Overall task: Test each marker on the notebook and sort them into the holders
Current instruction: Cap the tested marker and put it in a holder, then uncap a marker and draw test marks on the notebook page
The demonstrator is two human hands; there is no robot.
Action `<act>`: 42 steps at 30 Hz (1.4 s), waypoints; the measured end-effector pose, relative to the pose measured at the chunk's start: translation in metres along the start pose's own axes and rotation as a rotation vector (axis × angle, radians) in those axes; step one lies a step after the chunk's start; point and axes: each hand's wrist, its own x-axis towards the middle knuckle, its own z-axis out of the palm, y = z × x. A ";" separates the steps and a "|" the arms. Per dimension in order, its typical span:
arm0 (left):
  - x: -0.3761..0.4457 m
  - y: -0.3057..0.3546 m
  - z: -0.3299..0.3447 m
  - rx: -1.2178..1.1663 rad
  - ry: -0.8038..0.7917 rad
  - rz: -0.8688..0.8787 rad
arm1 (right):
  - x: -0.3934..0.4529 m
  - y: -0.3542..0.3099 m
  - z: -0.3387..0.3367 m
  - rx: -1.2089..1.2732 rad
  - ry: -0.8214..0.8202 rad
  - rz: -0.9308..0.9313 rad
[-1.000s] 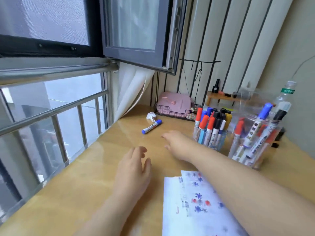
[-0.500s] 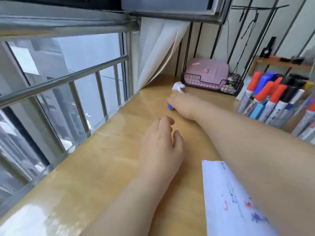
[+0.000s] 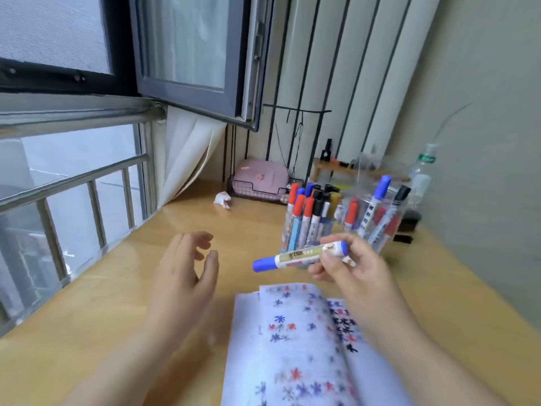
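Blue marker [image 3: 298, 257] now off desk edge [image 3: 123, 247]

At center frame the right hand [image 3: 348, 268] holds a blue marker [image 3: 301, 256] nearly level, capped end pointing frame-left, fingers curled round its other end. The left hand [image 3: 187, 271] hovers left of it with fingers loosely spread, holding nothing. Below them at bottom center an open notebook [image 3: 292, 347] lies on the table [image 3: 117, 288], its pages covered in blue, red and black scribbles. Behind the right hand, right of center, stand two clear holders [image 3: 304, 230] [image 3: 377, 221] full of markers. A crumpled tissue [image 3: 222, 199] lies farther back.
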 end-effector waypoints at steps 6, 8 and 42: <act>-0.002 0.068 0.017 -0.054 -0.399 0.029 | -0.038 0.003 -0.037 0.238 0.242 0.200; -0.009 0.093 0.025 -0.188 -0.569 -0.123 | -0.043 0.004 -0.038 0.346 0.264 0.248; -0.057 0.098 0.061 -0.031 -0.646 0.142 | -0.062 0.031 -0.065 -1.106 -0.300 -0.114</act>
